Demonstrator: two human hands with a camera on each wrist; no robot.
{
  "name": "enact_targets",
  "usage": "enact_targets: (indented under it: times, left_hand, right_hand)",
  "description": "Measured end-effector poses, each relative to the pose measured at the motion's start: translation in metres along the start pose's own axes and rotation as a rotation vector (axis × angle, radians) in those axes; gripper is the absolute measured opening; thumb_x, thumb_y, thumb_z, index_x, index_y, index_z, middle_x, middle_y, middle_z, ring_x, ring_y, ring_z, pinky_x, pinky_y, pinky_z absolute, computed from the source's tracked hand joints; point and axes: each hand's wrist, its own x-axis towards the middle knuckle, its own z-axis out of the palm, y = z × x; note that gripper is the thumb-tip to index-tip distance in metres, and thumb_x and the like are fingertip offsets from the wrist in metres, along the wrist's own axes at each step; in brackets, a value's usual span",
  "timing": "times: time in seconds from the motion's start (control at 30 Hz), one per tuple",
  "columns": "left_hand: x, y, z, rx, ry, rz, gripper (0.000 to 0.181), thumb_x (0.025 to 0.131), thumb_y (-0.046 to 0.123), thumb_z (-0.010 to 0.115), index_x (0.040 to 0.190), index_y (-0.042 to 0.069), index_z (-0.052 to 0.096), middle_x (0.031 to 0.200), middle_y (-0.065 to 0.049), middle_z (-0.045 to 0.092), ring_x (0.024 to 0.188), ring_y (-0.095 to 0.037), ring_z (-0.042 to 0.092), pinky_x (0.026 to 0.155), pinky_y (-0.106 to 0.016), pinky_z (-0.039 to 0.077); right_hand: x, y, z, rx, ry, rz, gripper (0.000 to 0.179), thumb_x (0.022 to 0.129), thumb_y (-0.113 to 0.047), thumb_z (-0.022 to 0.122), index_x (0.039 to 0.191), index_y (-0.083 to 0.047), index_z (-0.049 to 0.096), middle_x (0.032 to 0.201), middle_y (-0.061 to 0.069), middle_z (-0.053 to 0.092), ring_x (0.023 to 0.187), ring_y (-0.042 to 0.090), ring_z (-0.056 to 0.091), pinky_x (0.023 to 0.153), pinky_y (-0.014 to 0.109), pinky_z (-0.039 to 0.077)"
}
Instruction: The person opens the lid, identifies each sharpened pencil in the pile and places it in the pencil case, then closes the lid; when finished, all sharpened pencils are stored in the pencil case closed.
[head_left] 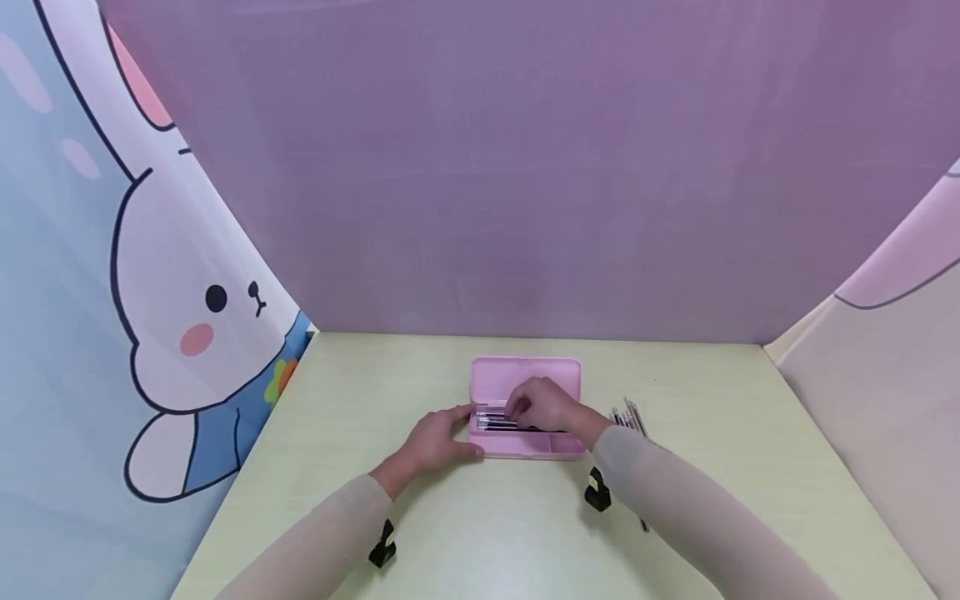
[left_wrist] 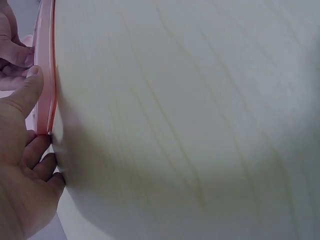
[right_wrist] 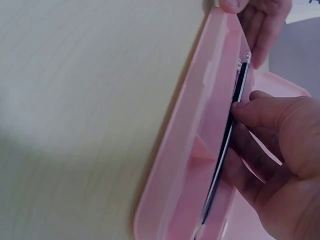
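A pink pencil case lies on the table with its lid raised at the back. Several dark pencils with pale ends lie lengthwise inside it. My left hand grips the case's left end, thumb at the front corner and forefinger toward the back. In the left wrist view, the other fingers are bent against that end. My right hand is over the open case. Its thumb and fingers pinch a black pencil that lies along the case, in the right wrist view.
More pencils lie on the table right of the case, partly hidden by the right forearm. A divider splits the case's front compartment. A purple cloth hangs behind the table, and a rabbit-print cloth at the left.
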Motion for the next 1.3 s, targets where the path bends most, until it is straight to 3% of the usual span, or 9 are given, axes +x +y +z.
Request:
enact_targets:
  times: [0.5, 0.7, 0.93, 1.03, 1.3]
  left_hand:
    - [-0.001, 0.005, 0.0, -0.009, 0.0, -0.012, 0.089, 0.08, 0.043, 0.087, 0.155, 0.016, 0.047, 0.153, -0.013, 0.054, 0.143, -0.038, 0.048, 0.119, -0.055, 0.039]
    - [-0.001, 0.005, 0.001, -0.004, 0.0, -0.02, 0.089, 0.08, 0.044, 0.086, 0.155, 0.017, 0.047, 0.153, -0.012, 0.054, 0.143, -0.038, 0.048, 0.119, -0.055, 0.039]
    - [0.0, 0.004, 0.002, -0.002, 0.004, -0.01, 0.089, 0.08, 0.045, 0.086, 0.155, 0.017, 0.047, 0.154, -0.011, 0.053, 0.144, -0.038, 0.046, 0.119, -0.056, 0.038]
    - [0.0, 0.004, 0.002, 0.002, 0.008, -0.008, 0.09, 0.08, 0.045, 0.087, 0.155, 0.016, 0.047, 0.154, -0.01, 0.053, 0.144, -0.038, 0.046, 0.119, -0.055, 0.039]
    - [-0.002, 0.007, 0.001, -0.004, 0.017, 0.0, 0.09, 0.079, 0.043, 0.087, 0.155, 0.013, 0.047, 0.153, -0.013, 0.053, 0.144, -0.039, 0.046, 0.119, -0.056, 0.038]
  right_hand:
    - [-0.005, 0.001, 0.001, 0.027, 0.01, 0.033, 0.021, 0.079, 0.005, 0.081, 0.094, -0.01, 0.079, 0.09, 0.001, 0.078, 0.082, 0.01, 0.072, 0.078, 0.025, 0.061]
    - [-0.013, 0.005, -0.014, 0.076, 0.02, -0.009, 0.017, 0.083, 0.002, 0.08, 0.099, -0.005, 0.078, 0.092, 0.005, 0.078, 0.086, 0.016, 0.073, 0.081, 0.028, 0.061]
    - [-0.032, 0.015, -0.047, 0.079, 0.035, -0.048, 0.022, 0.087, 0.003, 0.076, 0.109, 0.004, 0.074, 0.095, 0.01, 0.077, 0.089, 0.018, 0.073, 0.084, 0.031, 0.062]
    - [-0.044, 0.02, -0.062, 0.08, 0.046, -0.01, 0.026, 0.088, 0.001, 0.075, 0.114, 0.004, 0.073, 0.099, 0.012, 0.076, 0.093, 0.019, 0.072, 0.085, 0.034, 0.062]
    - [-0.085, 0.041, -0.094, 0.167, 0.102, 0.158, 0.033, 0.094, -0.009, 0.074, 0.124, 0.002, 0.068, 0.105, 0.013, 0.072, 0.09, 0.021, 0.069, 0.073, 0.048, 0.064]
